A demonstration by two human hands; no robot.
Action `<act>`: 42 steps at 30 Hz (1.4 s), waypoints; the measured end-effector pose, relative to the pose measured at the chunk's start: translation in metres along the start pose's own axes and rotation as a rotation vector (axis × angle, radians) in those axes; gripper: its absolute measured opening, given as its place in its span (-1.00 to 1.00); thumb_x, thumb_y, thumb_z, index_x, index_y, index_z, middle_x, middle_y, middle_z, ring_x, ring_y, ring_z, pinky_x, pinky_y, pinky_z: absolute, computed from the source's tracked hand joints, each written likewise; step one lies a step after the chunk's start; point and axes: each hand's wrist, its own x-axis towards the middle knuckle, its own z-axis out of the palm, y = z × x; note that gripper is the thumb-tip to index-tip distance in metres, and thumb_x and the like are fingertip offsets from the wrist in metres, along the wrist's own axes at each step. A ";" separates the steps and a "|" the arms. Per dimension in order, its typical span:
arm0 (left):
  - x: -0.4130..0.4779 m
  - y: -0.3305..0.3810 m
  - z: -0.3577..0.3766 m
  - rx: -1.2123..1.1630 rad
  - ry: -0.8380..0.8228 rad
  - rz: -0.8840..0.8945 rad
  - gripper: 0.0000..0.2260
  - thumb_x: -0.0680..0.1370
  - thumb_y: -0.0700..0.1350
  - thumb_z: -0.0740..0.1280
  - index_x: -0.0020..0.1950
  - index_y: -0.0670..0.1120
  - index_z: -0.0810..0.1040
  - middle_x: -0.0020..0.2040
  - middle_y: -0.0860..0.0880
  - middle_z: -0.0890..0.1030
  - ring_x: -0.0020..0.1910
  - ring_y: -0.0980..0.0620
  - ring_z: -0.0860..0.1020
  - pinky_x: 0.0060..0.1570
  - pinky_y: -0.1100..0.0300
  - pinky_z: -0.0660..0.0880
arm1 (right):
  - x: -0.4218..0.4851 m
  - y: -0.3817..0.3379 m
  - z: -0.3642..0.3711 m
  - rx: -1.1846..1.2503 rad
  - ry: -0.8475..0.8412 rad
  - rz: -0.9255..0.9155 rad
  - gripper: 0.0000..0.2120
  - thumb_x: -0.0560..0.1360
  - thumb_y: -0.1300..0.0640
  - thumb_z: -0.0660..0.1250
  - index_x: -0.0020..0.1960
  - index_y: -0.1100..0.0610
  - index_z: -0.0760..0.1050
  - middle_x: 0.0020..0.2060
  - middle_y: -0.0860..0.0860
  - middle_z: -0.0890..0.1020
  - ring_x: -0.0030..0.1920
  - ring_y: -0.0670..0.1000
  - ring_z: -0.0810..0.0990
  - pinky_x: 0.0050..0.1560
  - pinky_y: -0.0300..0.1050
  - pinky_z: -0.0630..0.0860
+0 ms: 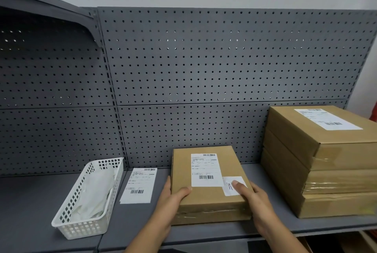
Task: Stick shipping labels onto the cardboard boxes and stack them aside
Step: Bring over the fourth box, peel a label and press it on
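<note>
A flat cardboard box (208, 197) lies on the grey shelf (30, 207), with a white shipping label (206, 170) stuck on its top and a small white sticker (229, 188) beside it. My left hand (171, 201) grips the box's near left corner, thumb on top. My right hand (253, 197) holds the near right corner, thumb pressing on the small sticker. To the right stands a stack of three boxes (318, 163); the top one bears a label (328, 119). A loose shipping label sheet (138, 185) lies flat on the shelf left of the box.
A white plastic basket (67, 226) holding crumpled white backing paper (91, 197) sits at the left of the shelf. A grey pegboard wall (204, 58) backs the shelf. The shelf's front edge runs just below my wrists.
</note>
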 end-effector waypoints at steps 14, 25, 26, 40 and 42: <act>-0.015 0.025 0.013 0.016 0.041 0.064 -0.64 0.57 -0.20 0.44 0.33 0.07 0.57 0.10 0.07 0.76 0.10 0.04 0.72 0.24 0.03 0.60 | -0.016 -0.032 -0.004 0.015 -0.042 -0.047 -0.75 0.54 0.05 0.46 0.16 0.13 0.66 -0.06 0.04 0.79 -0.01 0.10 0.74 -0.09 -0.07 0.55; -0.027 0.087 0.023 0.015 0.033 0.153 -0.72 0.57 -0.11 0.46 0.27 0.09 0.61 0.07 0.08 0.76 0.12 -0.01 0.71 0.29 -0.14 0.58 | -0.029 -0.100 -0.007 -0.019 0.004 -0.202 -0.84 0.56 0.09 0.40 0.11 0.08 0.68 -0.06 0.03 0.77 -0.09 0.03 0.65 -0.18 -0.10 0.45; -0.028 0.093 0.024 0.010 0.027 0.166 -0.73 0.57 -0.11 0.46 0.26 0.08 0.62 0.07 0.08 0.77 0.12 -0.01 0.71 0.29 -0.14 0.58 | -0.028 -0.106 -0.008 -0.018 0.006 -0.220 -0.83 0.56 0.08 0.41 0.11 0.08 0.69 -0.06 0.03 0.77 -0.07 0.04 0.65 -0.16 -0.09 0.46; -0.036 0.151 0.074 -0.048 -0.112 0.271 -0.71 0.60 -0.06 0.45 0.32 0.10 0.58 0.10 0.09 0.76 0.08 0.06 0.72 0.06 0.09 0.61 | -0.040 -0.194 -0.042 -0.018 0.141 -0.427 -0.88 0.49 0.08 0.49 -0.01 0.09 0.73 -0.16 -0.04 0.77 -0.16 -0.03 0.62 -0.15 -0.09 0.40; -0.034 0.157 0.087 -0.036 -0.128 0.279 -0.71 0.60 -0.03 0.45 0.32 0.12 0.58 0.11 0.11 0.76 0.09 0.07 0.72 0.09 0.08 0.62 | -0.043 -0.204 -0.054 -0.010 0.180 -0.452 -0.89 0.48 0.09 0.50 -0.03 0.10 0.73 -0.22 -0.08 0.75 -0.19 -0.05 0.60 -0.18 -0.10 0.39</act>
